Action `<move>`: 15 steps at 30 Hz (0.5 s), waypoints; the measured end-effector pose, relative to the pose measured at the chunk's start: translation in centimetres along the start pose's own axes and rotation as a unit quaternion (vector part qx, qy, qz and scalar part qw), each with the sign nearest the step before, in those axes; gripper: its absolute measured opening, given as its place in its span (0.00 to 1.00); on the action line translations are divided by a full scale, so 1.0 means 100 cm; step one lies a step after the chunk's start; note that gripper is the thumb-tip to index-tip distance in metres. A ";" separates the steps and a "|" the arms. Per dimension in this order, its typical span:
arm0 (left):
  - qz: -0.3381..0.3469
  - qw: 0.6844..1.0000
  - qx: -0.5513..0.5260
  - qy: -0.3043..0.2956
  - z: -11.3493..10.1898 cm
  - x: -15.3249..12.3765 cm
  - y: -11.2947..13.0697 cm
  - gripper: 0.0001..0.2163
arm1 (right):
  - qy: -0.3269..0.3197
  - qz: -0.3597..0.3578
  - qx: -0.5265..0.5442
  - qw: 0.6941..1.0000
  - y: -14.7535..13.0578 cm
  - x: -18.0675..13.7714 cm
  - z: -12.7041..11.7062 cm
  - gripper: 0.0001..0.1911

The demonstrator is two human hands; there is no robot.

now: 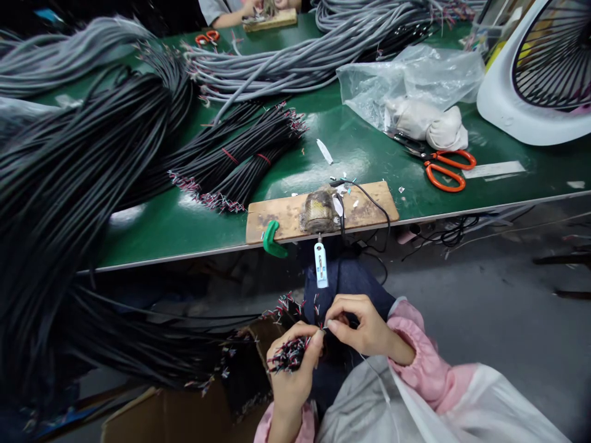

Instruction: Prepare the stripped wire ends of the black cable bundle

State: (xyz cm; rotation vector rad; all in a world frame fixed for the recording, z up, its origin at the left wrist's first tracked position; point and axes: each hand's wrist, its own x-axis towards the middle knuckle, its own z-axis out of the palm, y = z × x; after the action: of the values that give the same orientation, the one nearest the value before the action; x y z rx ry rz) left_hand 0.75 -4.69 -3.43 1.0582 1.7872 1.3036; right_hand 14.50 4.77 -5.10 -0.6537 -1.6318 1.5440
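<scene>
1. Held a bundle of black cables point(287, 355) in the left hand point(295, 378), with the fingers curled tight round it and the stripped, coloured tips fanning out to the left.
2. Pinched a thin wire end point(325, 327) between thumb and forefinger of the right hand point(364, 331), with the other fingers folded in narrow; could not tell its colour.
3. Had both hands low over the lap, fingertips touching, below the edge of the green table point(369, 147) and just beside an open cardboard box point(184, 413).
4. Found on the table edge, straight above the hands, a wooden board point(369, 206) held by a green clamp point(272, 240), with a small blue-and-white tool point(321, 266) hanging below it.
5. Saw a heavy mass of black cable lengths point(69, 184) spilling off the table at the left, and grey cables point(300, 61) heaped further back.
6. Noted orange scissors point(447, 167) to the right of the board, near a crumpled plastic bag point(415, 74) and a white fan point(503, 104).
7. Made out a co-worker's hand point(252, 8) at the far edge, on a second board point(272, 21).
</scene>
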 end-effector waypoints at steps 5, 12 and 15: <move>-0.014 1.000 -0.019 0.000 0.001 -0.001 -0.001 0.11 | -0.006 -0.007 0.032 0.999 0.004 -0.001 0.001 0.06; -0.022 0.999 -0.040 0.000 0.002 -0.001 0.000 0.11 | -0.007 0.003 0.044 0.999 0.009 -0.002 0.003 0.08; -0.022 0.998 -0.058 -0.005 0.003 0.000 0.002 0.10 | -0.008 0.022 0.071 0.997 0.011 -0.002 0.004 0.10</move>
State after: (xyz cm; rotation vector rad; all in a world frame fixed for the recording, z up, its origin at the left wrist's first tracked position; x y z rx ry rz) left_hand 1.04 -4.58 -3.32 0.9559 1.6971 1.3552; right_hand 14.12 4.52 -6.21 -0.6047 -1.5127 1.6831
